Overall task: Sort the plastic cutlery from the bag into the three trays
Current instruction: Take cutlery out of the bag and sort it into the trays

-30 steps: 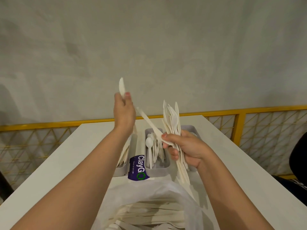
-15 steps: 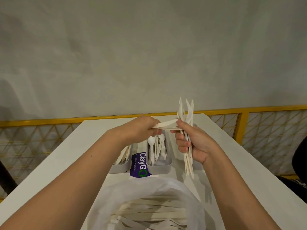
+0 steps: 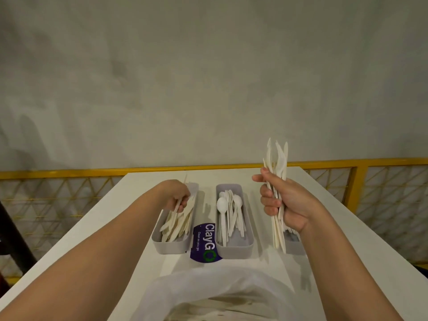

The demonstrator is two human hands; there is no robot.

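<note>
Left hand (image 3: 178,197) has dropped from the bundle, where it was half a second ago, down into the left tray (image 3: 171,247). Its fingers are curled round one cream knife (image 3: 177,206), not let go yet. The knife's tip sits among the other cream knives already lying in that tray, so I read this as the drop-off step for this piece, nearly done.

Right hand (image 3: 286,202) has shifted out to the right and is clamped on the bundle of cutlery (image 3: 276,158), held upright with the tips up. The lower ends hang in front of the right tray (image 3: 295,243), which is mostly hidden behind that hand, so I can't tell what's in it. The bundle looks like a mix of forks and knives, too blurred to count.

The middle tray (image 3: 234,251) holds white spoons and neither hand touches it. The bag (image 3: 208,288) sits open at the near edge of the table (image 3: 335,228), with more cutlery showing through it, so a lot of sorting is left. A purple sticker (image 3: 205,242) lies on the table between the left and middle trays.

Next I'd open the left fingers, then go back to the bundle for another piece. One risk: the right hand's hold on many thin pieces could let one slide out.
</note>
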